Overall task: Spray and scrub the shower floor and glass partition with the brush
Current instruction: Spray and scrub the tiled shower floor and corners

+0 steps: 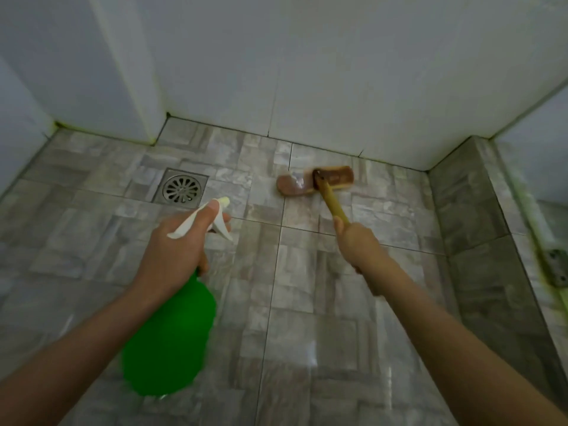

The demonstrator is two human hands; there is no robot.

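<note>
One green plastic spray bottle [172, 339], its contents not visible, is gripped at the white trigger head by the left hand [181, 241]. The right hand [356, 244] curls round the yellow handle of one brown oblong brush [316, 181]. The brush lies on the far, shiny grey mottled floor tiles [307, 302], right of one square metal drain [182, 189].

Right of the drain [182, 189], the brush head [316, 181] is smeared with blur, bristles unreadable. The right hand [358, 244] swallows the lower end of the handle [333, 202]. Below the drain, the left hand [178, 241] covers the neck of the spray bottle [172, 342]; its base is fuzzy. Far right of the drain, a metal bracket [558, 267] is clipped by the edge.
</note>
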